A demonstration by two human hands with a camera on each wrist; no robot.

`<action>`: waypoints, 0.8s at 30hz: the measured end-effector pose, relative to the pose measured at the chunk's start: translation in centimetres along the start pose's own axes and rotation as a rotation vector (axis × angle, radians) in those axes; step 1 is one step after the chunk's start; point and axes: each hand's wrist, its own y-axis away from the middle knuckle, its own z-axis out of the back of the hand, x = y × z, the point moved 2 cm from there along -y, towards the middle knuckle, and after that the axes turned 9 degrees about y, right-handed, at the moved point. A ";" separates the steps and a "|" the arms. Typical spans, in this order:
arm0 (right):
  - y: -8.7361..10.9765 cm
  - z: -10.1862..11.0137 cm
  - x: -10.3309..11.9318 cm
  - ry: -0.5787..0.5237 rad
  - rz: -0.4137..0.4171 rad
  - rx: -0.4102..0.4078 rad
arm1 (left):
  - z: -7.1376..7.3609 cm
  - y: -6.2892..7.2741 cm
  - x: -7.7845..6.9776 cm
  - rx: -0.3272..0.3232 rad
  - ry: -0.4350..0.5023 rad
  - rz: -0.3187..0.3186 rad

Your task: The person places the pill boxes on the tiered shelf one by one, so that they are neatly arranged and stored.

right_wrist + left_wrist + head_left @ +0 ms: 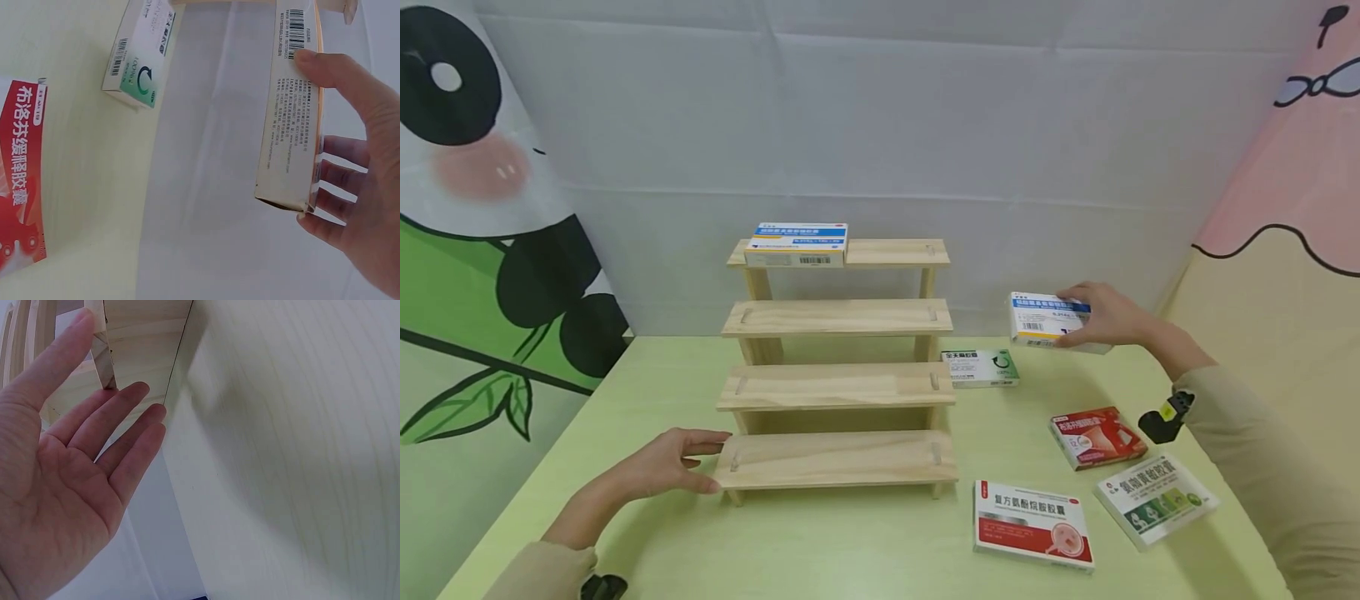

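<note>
A stepped wooden rack (pixel 838 458) with several shelves stands mid-table. My left hand (pixel 658 467) is at the left end of its lowest shelf; in the left wrist view the thumb and index finger (pixel 128 394) span the board's end (pixel 103 359), other fingers extended. My right hand (pixel 1108 315) grips a white-and-blue medicine box (pixel 1037 317) above the table, right of the rack. Its barcode side (pixel 290 119) faces the right wrist camera, thumb on that side and fingers behind. A similar medicine box (pixel 797 246) lies at the top shelf's left end.
A green-and-white medicine box (pixel 979 368) lies beside the rack, partly behind it. Nearer on the right are a red box (pixel 1097 437), a white-and-green box (pixel 1157 500) and a white-and-red box (pixel 1033 527). A white cloth backdrop (pixel 880 125) rises behind the table.
</note>
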 end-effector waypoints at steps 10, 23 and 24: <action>-1.1 2.6 1.7 0.022 0.019 -0.042 | -0.1 0.2 -0.4 -0.004 -0.017 -0.006; -2.8 5.4 4.5 0.032 0.068 -0.043 | 0.0 0.2 -0.3 0.000 -0.015 0.002; -2.9 5.7 4.7 0.031 0.073 -0.043 | 0.0 0.2 -0.3 0.000 -0.018 0.001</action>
